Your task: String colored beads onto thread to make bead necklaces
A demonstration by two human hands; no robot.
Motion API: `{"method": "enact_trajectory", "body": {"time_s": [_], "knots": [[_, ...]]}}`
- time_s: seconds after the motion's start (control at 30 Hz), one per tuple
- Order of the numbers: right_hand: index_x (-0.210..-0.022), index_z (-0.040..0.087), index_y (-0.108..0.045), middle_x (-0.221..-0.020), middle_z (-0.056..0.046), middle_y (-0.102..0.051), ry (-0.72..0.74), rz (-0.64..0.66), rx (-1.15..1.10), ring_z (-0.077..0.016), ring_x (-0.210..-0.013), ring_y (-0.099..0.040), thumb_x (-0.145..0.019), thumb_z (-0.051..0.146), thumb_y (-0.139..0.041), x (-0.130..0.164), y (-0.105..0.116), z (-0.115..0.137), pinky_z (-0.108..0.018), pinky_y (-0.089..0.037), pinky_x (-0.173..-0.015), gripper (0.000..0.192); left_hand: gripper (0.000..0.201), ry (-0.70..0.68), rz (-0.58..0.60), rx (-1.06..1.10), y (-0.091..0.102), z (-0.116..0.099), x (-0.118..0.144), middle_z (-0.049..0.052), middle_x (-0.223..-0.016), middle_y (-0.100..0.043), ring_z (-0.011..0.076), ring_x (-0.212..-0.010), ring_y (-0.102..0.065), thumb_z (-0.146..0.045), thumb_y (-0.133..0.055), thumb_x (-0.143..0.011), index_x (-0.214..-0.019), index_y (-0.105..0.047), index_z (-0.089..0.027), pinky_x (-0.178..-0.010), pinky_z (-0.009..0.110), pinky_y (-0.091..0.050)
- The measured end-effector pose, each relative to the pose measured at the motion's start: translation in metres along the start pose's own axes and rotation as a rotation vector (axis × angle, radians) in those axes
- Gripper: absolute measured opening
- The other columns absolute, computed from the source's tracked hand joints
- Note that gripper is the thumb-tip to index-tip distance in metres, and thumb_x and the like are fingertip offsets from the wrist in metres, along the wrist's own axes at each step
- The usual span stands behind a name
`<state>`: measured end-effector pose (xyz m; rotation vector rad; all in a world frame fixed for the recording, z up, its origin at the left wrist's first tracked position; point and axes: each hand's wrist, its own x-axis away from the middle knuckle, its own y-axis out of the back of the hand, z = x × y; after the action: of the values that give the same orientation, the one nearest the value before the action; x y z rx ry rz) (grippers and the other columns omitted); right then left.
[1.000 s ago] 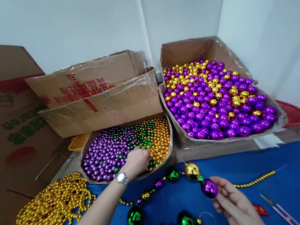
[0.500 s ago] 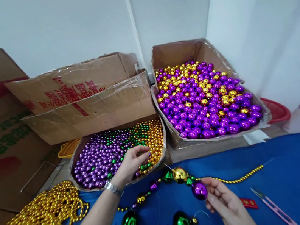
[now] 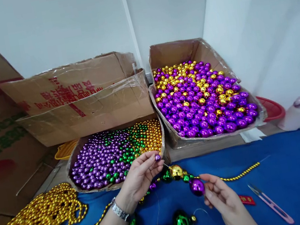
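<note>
Purple bead (image 3: 158,157) in left hand (image 3: 140,175) | bead boxes (image 3: 89,165) behind | scissors (image 3: 270,203) right

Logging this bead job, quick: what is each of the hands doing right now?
Left hand: closed, pinching a small purple bead at its fingertips.
Right hand: closed, holding the large purple bead on the strand.

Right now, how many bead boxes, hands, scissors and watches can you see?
Open boxes of beads: 2
Hands: 2, left hand pinching a small purple bead, right hand holding a big purple ball
Scissors: 1
Wristwatch: 1
Total: 6
</note>
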<state>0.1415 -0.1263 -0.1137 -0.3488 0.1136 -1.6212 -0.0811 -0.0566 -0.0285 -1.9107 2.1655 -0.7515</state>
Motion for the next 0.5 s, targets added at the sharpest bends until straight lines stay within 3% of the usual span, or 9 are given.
{"method": "enact_trajectory", "body": {"time_s": [0.23, 0.4, 0.5], "knots": [[-0.114, 0.022, -0.056, -0.084, -0.003, -0.061, -0.007, 0.105, 0.051, -0.0156, -0.070, -0.057, -0.080, 0.047, -0.065, -0.004, 0.011, -0.002, -0.026, -0.048, -0.063, 0.043, 0.017, -0.036, 0.007, -0.087, -0.006, 0.002, 0.006, 0.005, -0.086, -0.066, 0.0133, -0.076, -0.064, -0.022, -0.070, -0.077, -0.091, -0.063, -0.014, -0.074, 0.026, -0.052], [-0.111, 0.020, -0.057, -0.084, -0.004, -0.061, 0.030, 0.072, 0.088, -0.0182, -0.076, -0.061, -0.080, 0.047, -0.064, -0.007, 0.013, -0.014, -0.031, -0.051, -0.070, 0.042, 0.024, -0.136, -0.015, -0.335, -0.012, 0.011, 0.007, 0.003, -0.082, -0.066, 0.0118, -0.069, -0.060, -0.025, -0.075, -0.070, -0.089, -0.065, -0.015, -0.064, 0.022, -0.049], [-0.107, 0.017, -0.057, -0.083, -0.005, -0.064, 0.011, 0.093, 0.151, -0.0190, -0.074, -0.064, -0.080, 0.051, -0.062, -0.011, 0.017, -0.030, -0.031, -0.052, -0.069, 0.043, 0.020, -0.160, 0.004, -0.510, -0.017, 0.026, 0.007, 0.004, -0.077, -0.067, 0.0120, -0.064, -0.058, -0.030, -0.071, -0.074, -0.082, -0.066, -0.013, -0.060, 0.022, -0.046]]}}
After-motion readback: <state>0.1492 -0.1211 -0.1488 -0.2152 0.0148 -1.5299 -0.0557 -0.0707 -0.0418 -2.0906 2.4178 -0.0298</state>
